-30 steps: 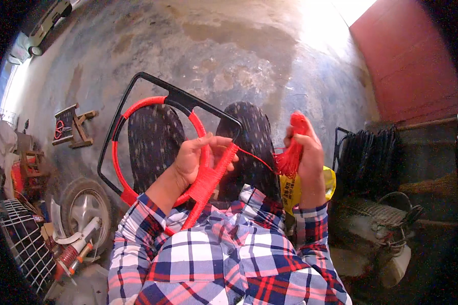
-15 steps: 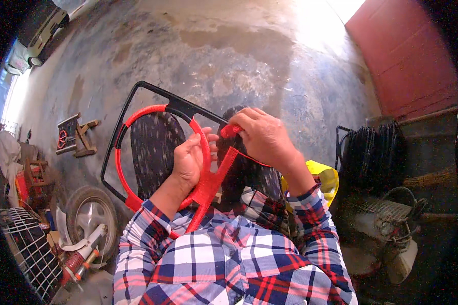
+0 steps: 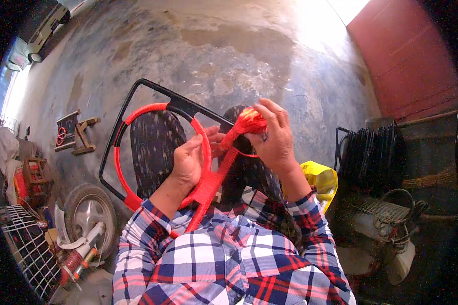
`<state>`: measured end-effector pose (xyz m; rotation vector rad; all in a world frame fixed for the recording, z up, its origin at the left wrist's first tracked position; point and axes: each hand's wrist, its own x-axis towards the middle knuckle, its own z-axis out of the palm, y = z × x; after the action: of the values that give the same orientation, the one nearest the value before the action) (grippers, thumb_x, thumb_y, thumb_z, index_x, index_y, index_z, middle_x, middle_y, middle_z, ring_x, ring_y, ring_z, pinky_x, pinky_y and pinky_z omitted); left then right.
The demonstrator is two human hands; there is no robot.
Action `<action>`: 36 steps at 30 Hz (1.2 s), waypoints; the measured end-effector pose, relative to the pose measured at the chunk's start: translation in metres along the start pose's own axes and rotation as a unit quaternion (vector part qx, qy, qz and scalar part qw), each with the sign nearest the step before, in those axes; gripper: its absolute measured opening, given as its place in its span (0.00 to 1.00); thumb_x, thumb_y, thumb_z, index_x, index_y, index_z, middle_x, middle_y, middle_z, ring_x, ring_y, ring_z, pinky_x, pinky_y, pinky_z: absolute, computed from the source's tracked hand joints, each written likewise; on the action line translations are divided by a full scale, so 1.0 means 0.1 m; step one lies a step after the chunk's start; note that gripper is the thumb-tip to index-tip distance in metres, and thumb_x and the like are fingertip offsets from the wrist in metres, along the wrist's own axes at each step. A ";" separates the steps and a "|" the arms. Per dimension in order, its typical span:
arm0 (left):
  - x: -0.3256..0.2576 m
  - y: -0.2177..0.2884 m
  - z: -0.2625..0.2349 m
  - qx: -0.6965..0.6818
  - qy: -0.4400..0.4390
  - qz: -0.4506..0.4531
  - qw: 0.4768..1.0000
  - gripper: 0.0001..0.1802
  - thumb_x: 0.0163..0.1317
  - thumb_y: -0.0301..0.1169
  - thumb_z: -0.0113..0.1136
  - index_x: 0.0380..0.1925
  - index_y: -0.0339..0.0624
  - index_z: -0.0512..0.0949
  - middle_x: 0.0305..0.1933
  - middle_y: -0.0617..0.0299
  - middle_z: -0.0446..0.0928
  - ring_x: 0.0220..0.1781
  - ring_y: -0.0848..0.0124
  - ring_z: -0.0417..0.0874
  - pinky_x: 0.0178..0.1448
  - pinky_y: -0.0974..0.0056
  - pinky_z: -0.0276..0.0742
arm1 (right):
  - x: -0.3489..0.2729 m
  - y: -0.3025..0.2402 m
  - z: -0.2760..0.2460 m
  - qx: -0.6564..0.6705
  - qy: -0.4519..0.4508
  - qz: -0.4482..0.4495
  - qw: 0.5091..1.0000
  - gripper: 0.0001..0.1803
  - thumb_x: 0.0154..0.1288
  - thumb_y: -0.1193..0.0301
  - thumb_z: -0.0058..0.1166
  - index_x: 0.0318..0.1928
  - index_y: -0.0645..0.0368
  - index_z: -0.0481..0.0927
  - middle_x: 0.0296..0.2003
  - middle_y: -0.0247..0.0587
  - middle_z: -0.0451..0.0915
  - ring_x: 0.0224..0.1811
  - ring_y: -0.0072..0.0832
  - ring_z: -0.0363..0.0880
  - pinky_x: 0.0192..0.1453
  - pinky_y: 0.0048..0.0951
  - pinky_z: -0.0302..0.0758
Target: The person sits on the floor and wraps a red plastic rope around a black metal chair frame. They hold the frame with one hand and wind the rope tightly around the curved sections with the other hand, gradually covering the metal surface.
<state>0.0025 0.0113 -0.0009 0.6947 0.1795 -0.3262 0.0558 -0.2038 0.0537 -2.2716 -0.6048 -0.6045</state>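
A black frame (image 3: 191, 108) is laid across the knees (image 3: 152, 140), with a ring (image 3: 118, 170) and a slanted bar (image 3: 223, 175), both bound in red cord, set inside it. The ring is passed between the thumb and fingers of the left hand (image 3: 189, 158), whose fingers are loosely spread behind it; whether it is gripped cannot be told. A bundle (image 3: 248, 124) of red cord is seen at the bar's far end, between the two hands. It is met by the right hand (image 3: 275, 140), whose fingers are parted about its right side; whether it is pinched cannot be told. Beneath it a strand (image 3: 248, 154) is looped. A yellow bag (image 3: 323, 178) is seen right of the knees, and a wheel (image 3: 89, 216) to the left
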 end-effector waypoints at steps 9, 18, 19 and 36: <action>-0.01 0.00 0.02 0.007 -0.001 -0.045 0.999 0.28 0.66 0.45 0.47 0.51 0.29 0.77 0.51 0.46 0.81 0.52 0.55 0.82 0.64 0.52 0.72 | -0.39 0.08 0.04 -0.013 -0.068 0.049 0.996 0.15 0.43 0.74 0.71 0.33 0.56 0.80 0.47 0.43 0.78 0.50 0.45 0.75 0.55 0.41 0.75; -0.01 0.02 -0.02 0.027 -0.004 -0.080 0.996 0.30 0.69 0.48 0.44 0.53 0.31 0.77 0.54 0.48 0.80 0.54 0.55 0.82 0.62 0.52 0.74 | -0.42 0.07 0.06 0.017 0.003 0.104 0.994 0.19 0.43 0.71 0.72 0.40 0.54 0.83 0.45 0.41 0.77 0.50 0.43 0.74 0.55 0.40 0.74; 0.00 0.02 -0.03 0.033 -0.009 -0.084 0.996 0.30 0.69 0.48 0.44 0.53 0.31 0.77 0.54 0.48 0.80 0.54 0.55 0.82 0.61 0.52 0.74 | -0.45 0.10 0.05 0.003 -0.035 0.087 0.996 0.20 0.44 0.71 0.72 0.41 0.54 0.83 0.45 0.41 0.77 0.50 0.43 0.75 0.54 0.39 0.75; -0.05 0.03 0.04 -0.027 0.016 -0.147 0.989 0.23 0.66 0.43 0.53 0.52 0.37 0.79 0.51 0.54 0.82 0.50 0.63 0.82 0.60 0.56 0.74 | -0.58 0.31 0.04 0.350 -0.006 0.286 0.892 0.15 0.48 0.78 0.55 0.40 0.63 0.79 0.38 0.39 0.78 0.36 0.27 0.78 0.41 0.23 0.74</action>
<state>-0.0005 0.0118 0.0052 0.6199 0.3215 -0.5906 0.0293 -0.2348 0.0025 -1.6310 -0.0931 -0.0486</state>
